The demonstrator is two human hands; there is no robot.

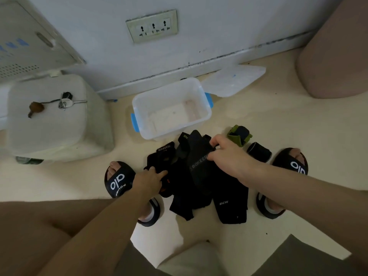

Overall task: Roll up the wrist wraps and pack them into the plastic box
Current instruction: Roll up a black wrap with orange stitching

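Low at frame centre, on the pale floor [278, 120] between two black slides: a heap of black wrist wraps [191, 176], some printed BOKEERSI. Right hand [229, 156] over the heap's upper right, thumb and fingers pinching the edge of one long black wrap [199, 166] lifted above the rest. Left hand [149, 180] at the heap's left edge, fingers curled onto another black wrap [159, 160], apparently gripping it. Just right of the right hand, a rolled green-and-black wrap [240, 135] on the floor; below and right of it, a rolled black wrap [258, 152] beside the right slide. Directly above the heap, touching or nearly touching it, the clear plastic box [171, 108] with blue latches, open, nothing inside. Upper right of the box, its translucent lid [233, 80] flat on the floor near the wall. At frame left, a white stool-like container [47, 116] with keys [63, 101] on top. On the wall at top centre, a triple socket [152, 26].
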